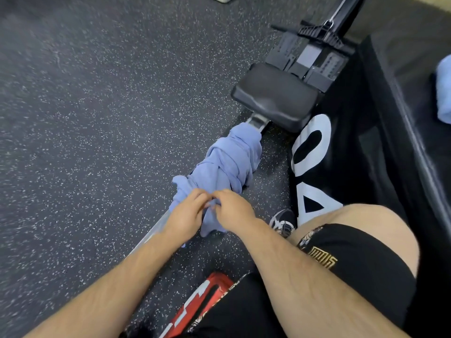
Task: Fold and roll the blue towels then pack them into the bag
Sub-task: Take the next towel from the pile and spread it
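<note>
A crumpled blue towel (227, 164) lies draped over the metal rail (156, 228) of a rowing machine, just in front of its black seat (273, 96). My left hand (186, 213) and my right hand (234, 209) meet at the towel's near end, and the fingers of both pinch the cloth there. A large black bag (346, 147) with white letters stands open on the right. A second, lighter blue towel (443, 91) shows inside it at the right edge of the view.
The floor is dark speckled rubber (97, 118). The rower's footrests and frame (314, 57) stretch off to the upper right. My bare knee (353, 230) and a shoe (284, 223) sit beside the bag. A red and white object (197, 303) lies near the bottom.
</note>
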